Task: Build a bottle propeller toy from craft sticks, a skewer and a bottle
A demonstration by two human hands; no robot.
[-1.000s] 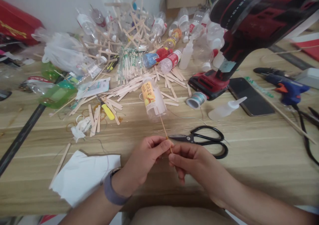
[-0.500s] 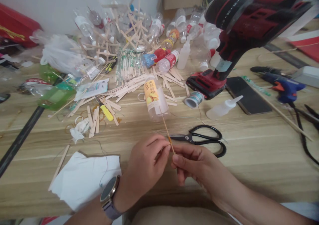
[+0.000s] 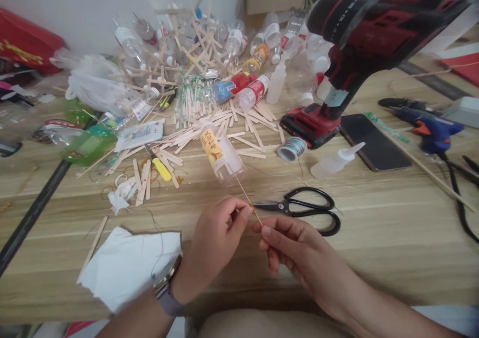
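Between my hands a thin wooden stick [image 3: 245, 193] slants from the base of a clear plastic bottle [image 3: 222, 153] with a yellow label. The bottle hangs or rests on its far end; which one I cannot tell. My right hand [image 3: 292, 243] grips the stick's near end between thumb and fingers. My left hand [image 3: 219, 238] is closed in a pinch at an orange band, apparently a rubber band [image 3: 253, 210], around the stick; its fingertips partly hide it. Just beyond my right hand lie black-handled scissors [image 3: 299, 206], blades pointing left.
Right of the bottle are a thread spool [image 3: 292, 149], a glue bottle [image 3: 339, 161], a red drill [image 3: 348, 54], a phone [image 3: 374, 141] and a blue glue gun [image 3: 430, 126]. Craft sticks [image 3: 187, 133] and plastic bottles fill the back. White paper [image 3: 130, 263] lies front left.
The bottle has swung left and now tilts, and the stick leans further left with it. My left hand has shifted slightly; my right hand stays nearly in place.
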